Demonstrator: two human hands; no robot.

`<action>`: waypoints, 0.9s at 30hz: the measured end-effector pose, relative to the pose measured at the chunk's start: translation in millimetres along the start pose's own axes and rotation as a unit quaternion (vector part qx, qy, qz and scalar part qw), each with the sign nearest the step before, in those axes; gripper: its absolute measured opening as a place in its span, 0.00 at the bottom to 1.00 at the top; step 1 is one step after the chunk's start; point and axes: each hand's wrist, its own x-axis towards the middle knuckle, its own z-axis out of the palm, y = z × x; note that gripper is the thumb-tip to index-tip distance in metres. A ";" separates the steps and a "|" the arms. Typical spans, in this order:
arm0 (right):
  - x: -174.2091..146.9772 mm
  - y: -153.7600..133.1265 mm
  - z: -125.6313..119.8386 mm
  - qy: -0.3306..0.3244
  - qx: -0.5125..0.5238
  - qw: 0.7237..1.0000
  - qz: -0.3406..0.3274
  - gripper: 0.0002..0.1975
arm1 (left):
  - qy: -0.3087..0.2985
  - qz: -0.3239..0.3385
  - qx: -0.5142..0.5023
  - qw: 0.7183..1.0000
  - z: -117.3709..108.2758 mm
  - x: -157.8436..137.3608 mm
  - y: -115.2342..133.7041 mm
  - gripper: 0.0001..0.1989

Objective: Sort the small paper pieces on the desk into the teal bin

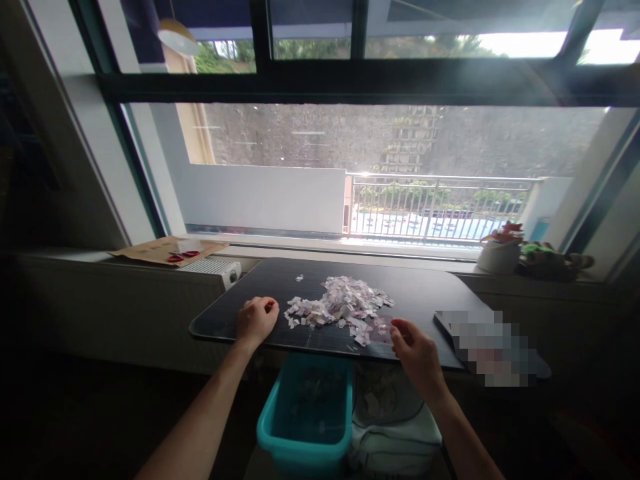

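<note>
A loose heap of small torn paper scraps (350,297) lies in the middle of a dark table (420,287). My left hand (257,317) rests over the table's left part, beside the heap, its fingers curled closed. Whatever it may hold is hidden. Right of the heap, near the front edge, my right hand (415,343) has its thumb and fingers drawn into a pinch; anything between them is too small to make out. Below the front edge stands a turquoise bin (305,450) with some scraps inside. Next to it, a pale bag or lined container (395,447) also holds scraps.
A brown paper bag (150,250) with red-handled scissors (183,256) on it lies on the sill at left, near a radiator valve (232,275). A blurred flat item (495,350) overhangs the table's right side. A white pot (499,257) stands by the window.
</note>
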 end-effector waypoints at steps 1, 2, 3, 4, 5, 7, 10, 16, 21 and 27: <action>0.3 -1.5 1.9 -0.006 0.010 1.000 0.006 0.17 | 0.000 0.000 0.000 1.000 0.0 0.1 0.0 0.13; 0.7 -3.0 3.7 -0.013 0.019 1.000 0.013 0.17 | -0.001 0.001 0.000 1.000 0.0 0.1 -0.1 0.13; 1.1 -4.2 5.0 -0.018 0.026 0.999 0.019 0.18 | -0.001 0.001 0.000 1.000 0.1 0.1 -0.2 0.13; 1.7 -5.0 5.9 -0.022 0.029 0.999 0.024 0.18 | -0.002 0.001 0.000 1.000 0.1 0.1 -0.3 0.13; 2.3 -5.2 6.4 -0.024 0.030 0.999 0.026 0.18 | -0.003 0.001 0.000 1.000 0.1 0.1 -0.3 0.13; 3.2 -3.7 6.9 -0.023 0.026 0.999 0.024 0.18 | -0.004 0.000 0.000 1.000 0.0 -0.1 -0.2 0.12; 3.2 -0.5 9.2 -0.020 0.027 0.999 0.015 0.18 | -0.006 -0.001 0.000 1.000 -0.4 -0.5 0.5 0.12; -1.2 -8.2 16.3 -0.056 0.087 0.994 0.025 0.17 | -0.007 -0.002 -0.002 1.000 -0.9 -0.5 0.9 0.12; -3.3 -12.1 15.4 -0.057 0.083 0.994 0.033 0.17 | -0.007 -0.003 -0.003 1.000 0.8 -0.5 -0.2 0.12; -4.6 -14.3 22.7 -0.092 0.097 0.990 0.049 0.19 | -0.002 -0.002 -0.004 1.000 1.9 -0.8 -0.6 0.11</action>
